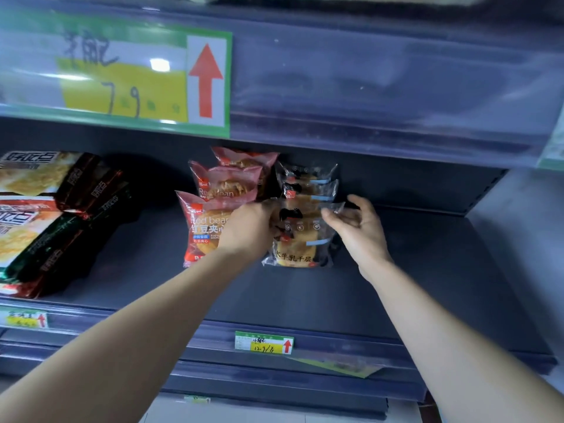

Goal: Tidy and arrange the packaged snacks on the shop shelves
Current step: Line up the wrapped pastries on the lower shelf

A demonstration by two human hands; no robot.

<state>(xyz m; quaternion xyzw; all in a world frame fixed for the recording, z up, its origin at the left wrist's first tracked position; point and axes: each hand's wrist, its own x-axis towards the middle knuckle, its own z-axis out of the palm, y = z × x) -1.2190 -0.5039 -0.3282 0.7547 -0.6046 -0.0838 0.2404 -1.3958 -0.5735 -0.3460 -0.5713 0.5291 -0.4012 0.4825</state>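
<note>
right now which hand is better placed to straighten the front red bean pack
Left. The left hand overlaps the right edge of the front red bean pack, though its fingers grip the clear-wrapped pack beside it. The right hand is open at that pack's far side.

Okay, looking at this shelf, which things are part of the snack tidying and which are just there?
Part of the job: front clear bread packet, gripped by the left hand, right hand at its corner; clear packets behind it; red bean packets; dark snack packs at left.
Just there: small price tag; big price sign; shelf.
</note>
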